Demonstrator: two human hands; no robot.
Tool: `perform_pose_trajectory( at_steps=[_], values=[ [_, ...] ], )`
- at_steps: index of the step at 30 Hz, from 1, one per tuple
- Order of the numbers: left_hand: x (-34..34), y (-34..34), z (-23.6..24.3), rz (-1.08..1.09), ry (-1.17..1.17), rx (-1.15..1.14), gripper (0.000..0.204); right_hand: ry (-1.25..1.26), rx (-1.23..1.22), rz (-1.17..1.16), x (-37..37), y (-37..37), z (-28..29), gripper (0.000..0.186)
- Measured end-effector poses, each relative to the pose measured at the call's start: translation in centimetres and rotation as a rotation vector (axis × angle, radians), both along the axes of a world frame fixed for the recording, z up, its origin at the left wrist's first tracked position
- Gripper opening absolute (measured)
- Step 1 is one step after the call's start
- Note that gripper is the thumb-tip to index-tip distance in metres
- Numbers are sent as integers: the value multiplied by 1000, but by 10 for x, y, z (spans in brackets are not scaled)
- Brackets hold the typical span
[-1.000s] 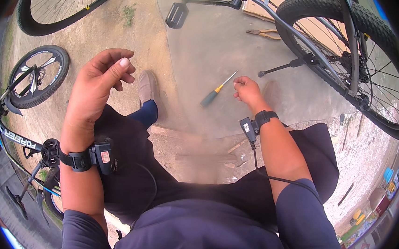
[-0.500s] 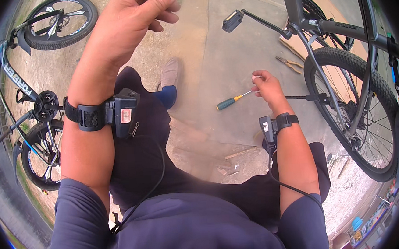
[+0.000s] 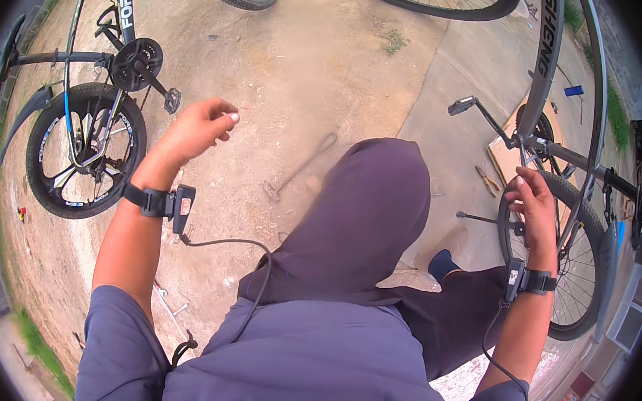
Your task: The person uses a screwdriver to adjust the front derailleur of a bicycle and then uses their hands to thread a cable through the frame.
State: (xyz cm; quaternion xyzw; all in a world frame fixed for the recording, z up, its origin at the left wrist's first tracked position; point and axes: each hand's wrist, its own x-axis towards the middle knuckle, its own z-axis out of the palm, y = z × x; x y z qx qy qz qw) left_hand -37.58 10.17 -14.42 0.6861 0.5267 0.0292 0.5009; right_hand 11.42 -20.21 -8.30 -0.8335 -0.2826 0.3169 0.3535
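Note:
My left hand [image 3: 199, 131] hangs over the dirt ground with loosely bent fingers and nothing in it. The pedal [image 3: 171, 101] of a bicycle with a blue-and-black frame [image 3: 70, 130] is nearest to it, apart from the fingers. On the right, my right hand [image 3: 534, 202] is in front of the rear wheel [image 3: 600, 205] of a dark grey bicycle [image 3: 544, 62]. Its fingers are half curled, with nothing visible in them; whether they touch the wheel, I cannot tell. Pliers with yellowish handles [image 3: 487, 180] lie on the concrete beside that hand. Both wrists wear strapped black devices.
My raised knee [image 3: 370, 204] covers the middle ground. Beyond it lies a dusty long tool [image 3: 300, 168]. A metal wrench [image 3: 165, 303] is beside my left forearm. Cardboard [image 3: 500, 152] lies under the grey bicycle, and another bicycle wheel [image 3: 472, 11] is at the far side.
My view has shifted leftward and my knee now fills the middle. The right hand has left the screwdriver's side for the rear wheel; the screwdriver's green handle is out of sight. My left hand sits lower.

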Motion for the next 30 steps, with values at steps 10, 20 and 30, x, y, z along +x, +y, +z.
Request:
perform_pose_trajectory(
  at_steps=[10, 20, 30],
  values=[
    [-82, -156, -219, -163, 360, -455, 35, 145, -205, 119, -32, 69, -52, 41],
    [-127, -225, -236, -97, 305, -619, 35, 109, -224, 177, -42, 98, -55, 45],
    [-212, -241, -222, 297, 298, -761, 33, 115, -142, 121, -40, 73, -27, 40]
  ],
)
